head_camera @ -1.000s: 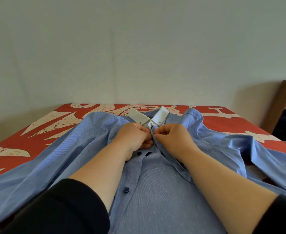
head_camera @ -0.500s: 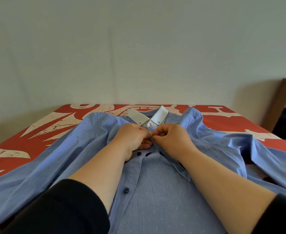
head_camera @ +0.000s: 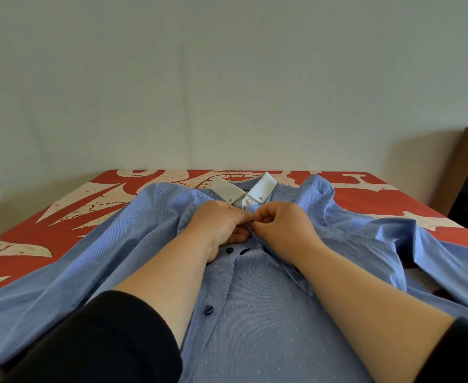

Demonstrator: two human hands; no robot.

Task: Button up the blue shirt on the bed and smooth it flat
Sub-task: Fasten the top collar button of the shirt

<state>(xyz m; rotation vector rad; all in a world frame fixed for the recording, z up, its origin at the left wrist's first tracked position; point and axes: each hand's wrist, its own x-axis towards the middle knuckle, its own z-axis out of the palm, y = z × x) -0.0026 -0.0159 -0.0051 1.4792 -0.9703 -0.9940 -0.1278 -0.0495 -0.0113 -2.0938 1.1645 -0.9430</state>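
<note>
The blue shirt [head_camera: 268, 313], a finely striped cotton one with small pale dots, lies front-up on the bed [head_camera: 33, 239], its hem toward the person and its collar toward the far wall. Nearest the camera, two black sleeves [head_camera: 111, 341] cover the person's upper forearms, and the bare forearms reach forward over the shirt's front. Along the left placket two dark round buttons [head_camera: 208, 309] show, one near the left forearm and one just below the left hand; neither is through a hole, and the right front edge lies folded open beside them, so the lower front appears unfastened.

Further up, the left hand [head_camera: 221, 225] and the right hand [head_camera: 282, 228] meet just under the collar, both curled closed, thumbs and forefingers pinching the two front edges together at what seems to be the second fastening. Whether that button is through its hole cannot be told, since the fingertips hide it.

Beyond the hands, the stiff white collar [head_camera: 263, 189] stands with a small pinkish button [head_camera: 249, 201] at its join, which looks fastened. The sleeves of the shirt spread rumpled to both sides over the red and cream patterned bedspread [head_camera: 365, 194].

Judged from this, the buttoning is barely begun: most buttons remain, and all the smoothing is left.
</note>
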